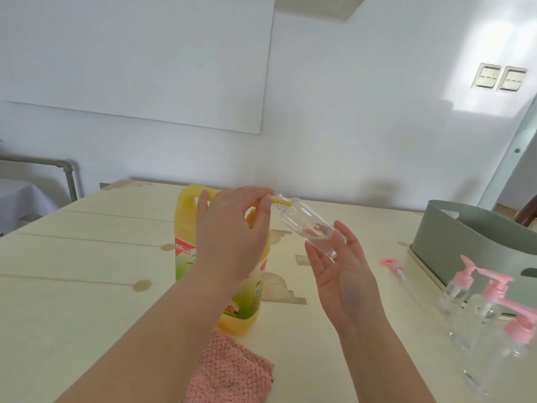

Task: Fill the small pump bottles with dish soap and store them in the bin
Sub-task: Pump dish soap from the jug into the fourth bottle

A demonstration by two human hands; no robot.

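One small clear plastic bottle [302, 225] is held tilted in the right hand's [345, 274] curled fingers [347, 239], neck at the big yellow dish-soap jug's [186, 225] spout [280, 202], which is pinched by the left hand [232, 234]. Filling looks barely started; steady pumping's needed next.

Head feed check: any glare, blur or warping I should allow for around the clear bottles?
Head view: soft daylight, a bright patch on the wall; the clear bottle in the right hand is sharp; the pump bottles at lower right are smeared and stretched by the wide lens.
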